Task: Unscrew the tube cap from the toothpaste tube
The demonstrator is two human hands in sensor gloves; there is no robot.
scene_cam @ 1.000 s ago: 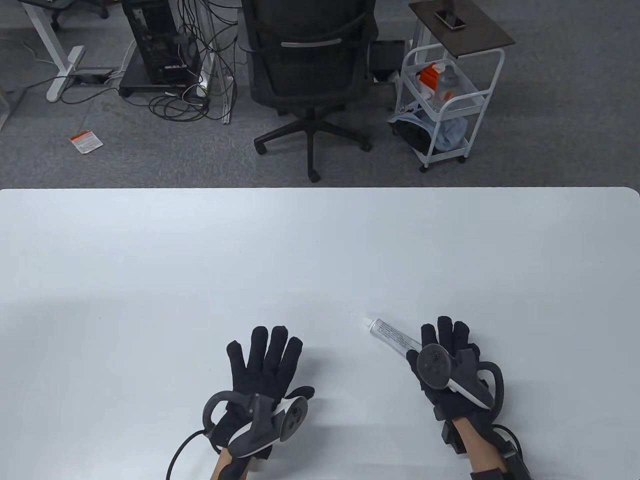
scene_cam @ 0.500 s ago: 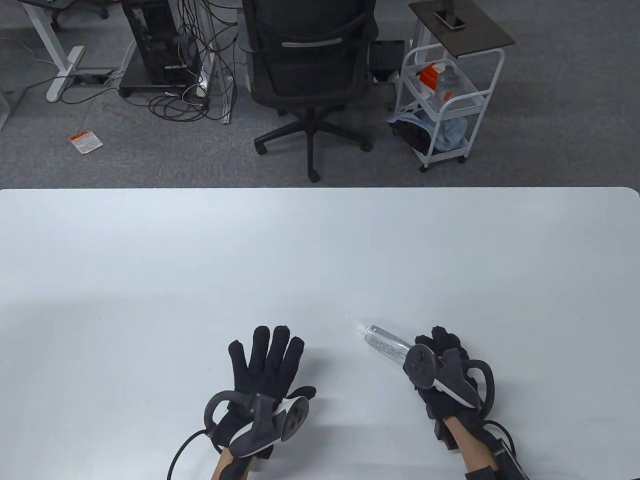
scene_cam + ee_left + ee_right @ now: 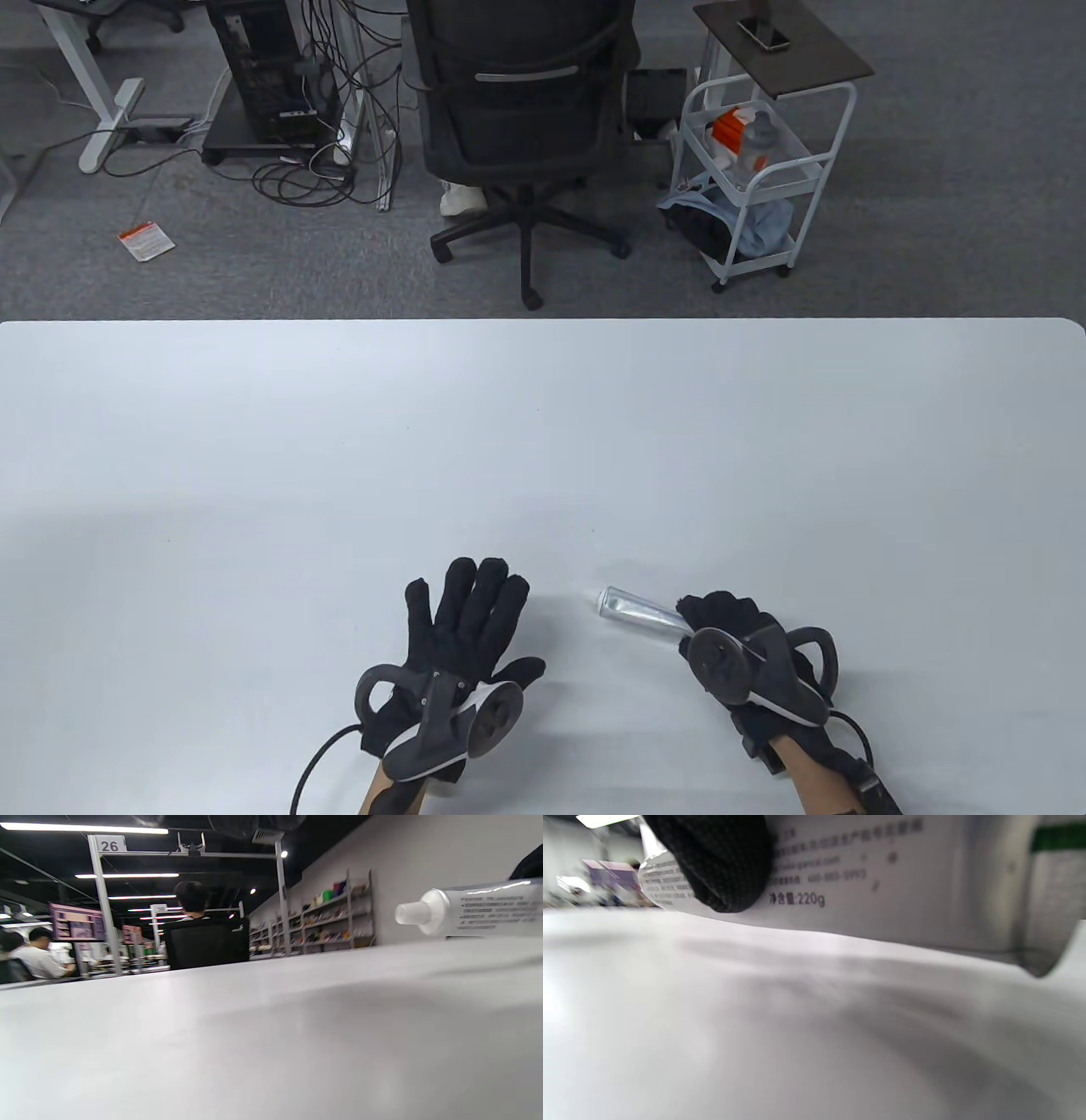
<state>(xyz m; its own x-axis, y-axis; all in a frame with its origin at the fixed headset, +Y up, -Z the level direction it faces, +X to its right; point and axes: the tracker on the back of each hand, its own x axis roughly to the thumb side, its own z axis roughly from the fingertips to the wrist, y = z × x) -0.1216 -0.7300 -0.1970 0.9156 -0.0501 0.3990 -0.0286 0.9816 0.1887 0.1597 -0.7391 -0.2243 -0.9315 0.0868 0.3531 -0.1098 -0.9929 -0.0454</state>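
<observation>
A silver-white toothpaste tube (image 3: 638, 613) is held by my right hand (image 3: 721, 624), whose fingers wrap its rear part and lift it a little off the table. Its white cap (image 3: 599, 599) points left toward my left hand. The tube with its cap (image 3: 409, 912) also shows at the right of the left wrist view (image 3: 488, 910). In the right wrist view a gloved finger (image 3: 712, 861) presses on the printed tube (image 3: 882, 878). My left hand (image 3: 462, 611) lies flat on the table with fingers spread, holding nothing, a short way left of the cap.
The white table (image 3: 543, 441) stretches far and wide beyond the hands. Past its far edge stand a black office chair (image 3: 522, 110) and a white cart (image 3: 755, 170) on the floor.
My right hand closed around the tube, lifted it and drew it left and toward me, cap turning left. My left hand shifted slightly right and away from me.
</observation>
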